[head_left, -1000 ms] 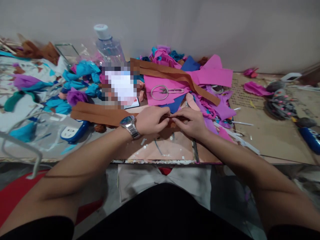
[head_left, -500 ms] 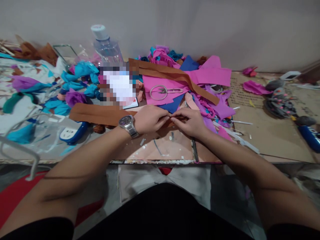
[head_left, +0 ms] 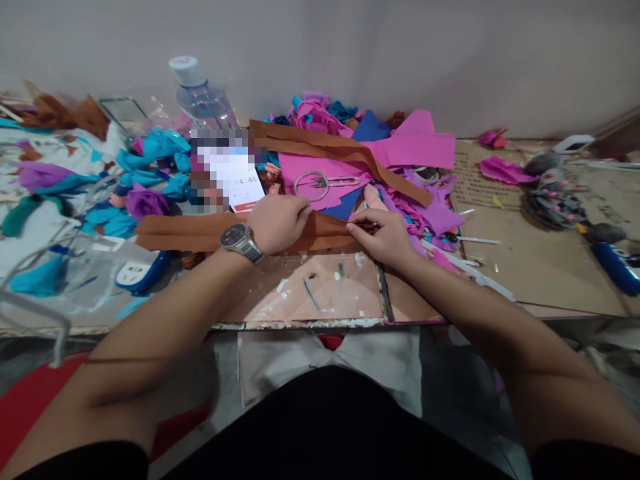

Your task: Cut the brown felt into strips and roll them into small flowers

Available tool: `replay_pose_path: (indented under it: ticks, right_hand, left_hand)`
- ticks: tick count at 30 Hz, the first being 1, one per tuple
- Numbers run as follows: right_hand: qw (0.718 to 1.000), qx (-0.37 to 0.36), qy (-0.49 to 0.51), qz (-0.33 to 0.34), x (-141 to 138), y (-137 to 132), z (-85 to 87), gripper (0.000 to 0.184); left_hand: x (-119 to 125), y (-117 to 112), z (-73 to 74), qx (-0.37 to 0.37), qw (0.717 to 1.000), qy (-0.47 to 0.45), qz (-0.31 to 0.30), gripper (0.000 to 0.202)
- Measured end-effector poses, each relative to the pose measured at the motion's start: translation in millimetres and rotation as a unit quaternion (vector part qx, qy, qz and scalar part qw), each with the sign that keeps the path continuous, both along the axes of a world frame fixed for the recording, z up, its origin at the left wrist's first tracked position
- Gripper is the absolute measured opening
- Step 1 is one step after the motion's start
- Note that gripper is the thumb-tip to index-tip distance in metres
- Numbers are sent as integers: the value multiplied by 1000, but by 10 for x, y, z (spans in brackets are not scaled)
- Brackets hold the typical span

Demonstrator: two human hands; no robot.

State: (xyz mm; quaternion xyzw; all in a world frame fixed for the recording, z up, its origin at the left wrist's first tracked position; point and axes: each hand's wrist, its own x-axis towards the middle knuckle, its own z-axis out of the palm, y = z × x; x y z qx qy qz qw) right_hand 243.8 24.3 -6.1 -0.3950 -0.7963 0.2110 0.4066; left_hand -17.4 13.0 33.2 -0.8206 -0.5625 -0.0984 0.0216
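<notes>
A long brown crepe-paper strip (head_left: 327, 235) with a crease along its length lies crosswise in front of me. Its right end is pinched between the thumb and fingers of my right hand (head_left: 384, 235). My left hand (head_left: 281, 221), with a metal watch (head_left: 242, 241) on the wrist, rests over the strip's middle. Its fingers are closed at the strip's upper edge, and the fingertips are partly hidden. Just beyond the hands, thread snips (head_left: 345, 181) and a ring (head_left: 299, 187) lie on pink paper (head_left: 290, 167). Another brown strip (head_left: 320, 141) crosses that paper.
A clear bottle (head_left: 207, 107) and a lit phone (head_left: 240, 180) stand behind my left hand. Blue and purple paper pieces (head_left: 145, 200) and a power socket (head_left: 140, 272) lie left. Cardboard (head_left: 500, 253) holds a dish of pins (head_left: 555, 203) on the right.
My left hand has moved left along the brown strip, away from my right hand. More of the strip now shows between them. My right hand still pinches the end.
</notes>
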Motion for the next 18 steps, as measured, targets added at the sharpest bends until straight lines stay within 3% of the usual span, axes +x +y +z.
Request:
replay_pose_path:
  ticks: [5, 9, 12, 15, 18]
  right_hand:
    - [1000, -10, 9, -8, -2, 5, -5, 13]
    - [1000, -13, 16, -7, -7, 3, -3, 12]
    - [1000, -20, 19, 6, -27, -8, -1, 12]
    - [999, -28, 8, 40, -53, -35, 8, 12]
    - [996, -49, 4, 68, -76, -74, 19, 12]
  left_hand:
    - [-36, 21, 35, 4, 996, 29, 82, 46]
    - [-50, 27, 47, 9, 996, 8, 92, 44]
    - [-20, 5, 33, 16, 999, -43, 23, 44]
    - [41, -44, -7, -8, 986, -95, -134, 40]
    - [105, -110, -31, -43, 977, -109, -178, 34]
